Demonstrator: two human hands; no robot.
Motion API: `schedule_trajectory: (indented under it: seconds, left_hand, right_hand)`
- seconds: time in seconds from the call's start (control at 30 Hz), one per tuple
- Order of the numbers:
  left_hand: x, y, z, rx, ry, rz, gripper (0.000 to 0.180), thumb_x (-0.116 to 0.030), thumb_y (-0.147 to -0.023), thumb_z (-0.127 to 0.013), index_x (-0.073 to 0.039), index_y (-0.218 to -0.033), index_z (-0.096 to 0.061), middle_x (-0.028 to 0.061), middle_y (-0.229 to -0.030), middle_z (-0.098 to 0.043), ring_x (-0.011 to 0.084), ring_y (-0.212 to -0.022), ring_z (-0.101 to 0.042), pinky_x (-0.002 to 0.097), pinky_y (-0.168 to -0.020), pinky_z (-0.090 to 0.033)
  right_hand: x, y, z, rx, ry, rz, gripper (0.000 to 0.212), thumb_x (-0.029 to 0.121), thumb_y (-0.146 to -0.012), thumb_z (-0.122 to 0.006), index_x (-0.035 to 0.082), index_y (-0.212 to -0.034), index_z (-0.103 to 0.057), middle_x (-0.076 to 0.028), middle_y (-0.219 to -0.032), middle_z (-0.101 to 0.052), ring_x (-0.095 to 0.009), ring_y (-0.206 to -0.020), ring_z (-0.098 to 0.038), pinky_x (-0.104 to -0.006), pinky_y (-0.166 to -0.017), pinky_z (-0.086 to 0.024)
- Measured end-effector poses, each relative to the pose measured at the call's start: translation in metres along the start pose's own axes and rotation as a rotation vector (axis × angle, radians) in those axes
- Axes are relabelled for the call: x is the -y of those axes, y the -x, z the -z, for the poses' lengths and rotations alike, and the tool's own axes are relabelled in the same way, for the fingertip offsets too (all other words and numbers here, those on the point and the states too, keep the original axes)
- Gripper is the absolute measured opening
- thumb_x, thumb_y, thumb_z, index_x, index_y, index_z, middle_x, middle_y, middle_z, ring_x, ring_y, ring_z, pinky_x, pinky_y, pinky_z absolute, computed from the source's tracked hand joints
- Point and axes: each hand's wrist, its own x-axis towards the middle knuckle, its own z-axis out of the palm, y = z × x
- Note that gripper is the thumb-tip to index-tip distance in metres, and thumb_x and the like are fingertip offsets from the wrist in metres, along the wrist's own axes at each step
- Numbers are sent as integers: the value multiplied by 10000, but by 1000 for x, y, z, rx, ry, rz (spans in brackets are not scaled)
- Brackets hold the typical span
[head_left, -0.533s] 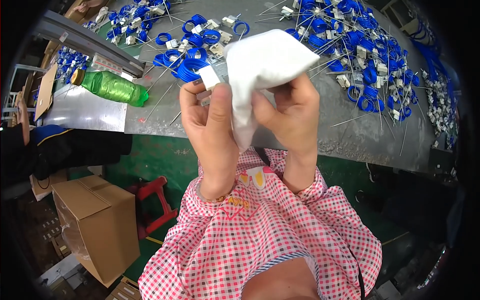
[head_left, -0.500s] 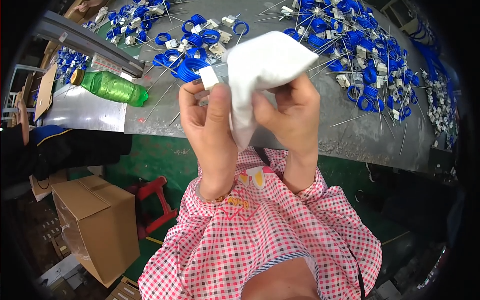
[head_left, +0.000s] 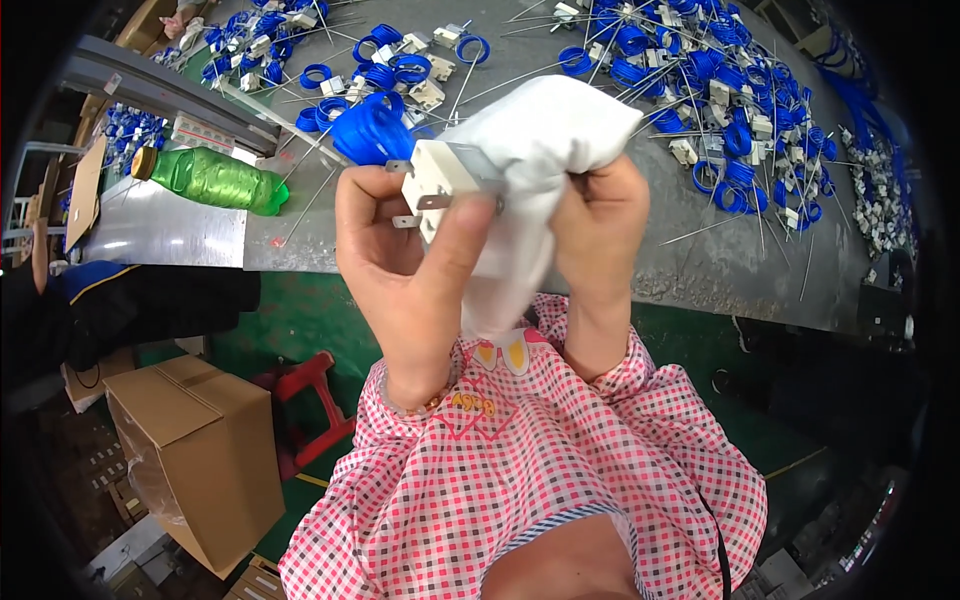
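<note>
My left hand [head_left: 400, 255] is closed around a capillary thermostat [head_left: 436, 182], a white block with flat metal terminals and a metal face, its thumb on the block's near side. A blue coil [head_left: 372, 132] of the thermostat stands out beyond the fingers. Pressed against the metal face is a crumpled white cloth [head_left: 560, 115], which hangs down between my hands. My right hand [head_left: 603, 225] pinches this cloth from the right, its fingertips partly hidden in the folds.
Similar thermostats with blue coils lie heaped on the grey metal table [head_left: 680, 265], at the right [head_left: 735, 140] and the far left. A green bottle [head_left: 215, 180] lies on its side at the left. Below stand a cardboard box [head_left: 200, 450] and a red stool [head_left: 318, 410].
The thermostat has turned in my left hand, so its terminals now show. That hand has shifted slightly left and its thumb right; the cloth's hanging end has swung lower.
</note>
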Motion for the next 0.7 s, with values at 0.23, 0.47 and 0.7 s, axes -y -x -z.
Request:
schedule_trajectory:
  seconds: [0.23, 0.47, 0.7]
  left_hand:
    - [6, -4, 3, 8, 179, 34, 239, -210, -784, -580, -40, -882, -444, 33, -769, -546, 64, -669, -486, 191, -623, -374]
    - [12, -4, -4, -9, 125, 24, 249, -175, -784, -584, -37, -921, -428, 29, -811, -535, 56, -692, -474, 188, -627, -371]
    - [19, -7, -2, -41, 82, 0, 263, -175, -784, -586, -30, -927, -420, 18, -817, -523, 52, -708, -461, 187, -628, -366]
  right_hand:
    - [-11, -5, 7, -277, -622, -373, 206, 102, -802, -472, -35, -947, -525, -79, -870, -582, -107, -725, -566, -204, -621, -453]
    - [-5, 2, 5, 27, -456, -145, 401, 71, -738, -501, -45, -1115, -429, -135, -1071, -503, -192, -970, -501, -320, -821, -403]
    - [-7, 3, 8, -57, -354, -44, 265, 40, -761, -549, -52, -1008, -513, -88, -995, -524, -132, -881, -515, -238, -746, -406]
